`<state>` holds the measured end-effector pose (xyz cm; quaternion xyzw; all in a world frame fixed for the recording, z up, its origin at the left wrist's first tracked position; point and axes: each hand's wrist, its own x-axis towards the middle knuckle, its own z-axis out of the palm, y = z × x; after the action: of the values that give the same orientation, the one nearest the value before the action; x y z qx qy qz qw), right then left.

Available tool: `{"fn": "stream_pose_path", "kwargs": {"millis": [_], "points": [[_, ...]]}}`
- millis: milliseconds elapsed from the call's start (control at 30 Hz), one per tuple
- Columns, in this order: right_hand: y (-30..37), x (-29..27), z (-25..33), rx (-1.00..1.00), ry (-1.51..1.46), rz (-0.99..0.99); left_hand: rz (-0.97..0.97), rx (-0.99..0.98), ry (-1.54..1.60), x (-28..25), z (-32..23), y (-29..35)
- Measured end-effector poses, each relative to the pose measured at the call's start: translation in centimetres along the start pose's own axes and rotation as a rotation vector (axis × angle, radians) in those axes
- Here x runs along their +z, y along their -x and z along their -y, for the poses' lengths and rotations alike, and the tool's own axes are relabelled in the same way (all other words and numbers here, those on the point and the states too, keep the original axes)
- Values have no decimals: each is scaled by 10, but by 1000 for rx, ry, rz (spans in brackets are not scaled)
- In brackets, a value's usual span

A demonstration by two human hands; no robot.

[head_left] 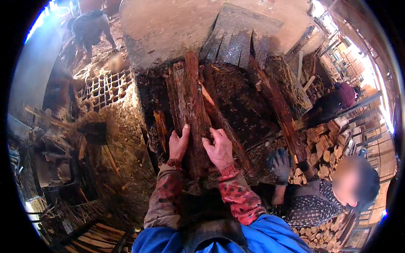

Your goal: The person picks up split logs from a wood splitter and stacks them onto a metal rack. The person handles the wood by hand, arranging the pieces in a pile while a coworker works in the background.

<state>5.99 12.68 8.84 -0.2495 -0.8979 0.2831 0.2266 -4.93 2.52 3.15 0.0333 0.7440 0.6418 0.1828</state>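
In front of me, several long, rough slabs of bark-covered wood point(194, 101) lie side by side, their far ends reaching into a dark opening below a tan wall. My left hand point(179, 144) is closed on the left edge of the near end, thumb on top and fingers partly hidden. On the opposite edge, my right hand point(218, 147) grips the same wood with curled fingers. A thinner split piece point(225, 122) slants away beside my right hand. Left of my left hand stands an orange-brown splinter of wood point(160, 128).
At right, a co-worker's gloved hand point(279, 165) is near another long slab point(278, 105). Chopped wood point(327, 145) is piled behind that person. Corrugated metal sheet point(236, 46) hangs over the opening. A grid-like rack point(105, 87) and another bent-over person point(90, 29) are at far left.
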Motion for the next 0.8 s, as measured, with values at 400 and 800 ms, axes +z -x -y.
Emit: {"fn": "stream_pose_path", "kwargs": {"millis": [400,800], "points": [[25,-42,-82,23,111,-150,81,-18,64,-5,-22,10],[70,-65,-92,190,-70,173,115,45,79,4,21,-14]]}}
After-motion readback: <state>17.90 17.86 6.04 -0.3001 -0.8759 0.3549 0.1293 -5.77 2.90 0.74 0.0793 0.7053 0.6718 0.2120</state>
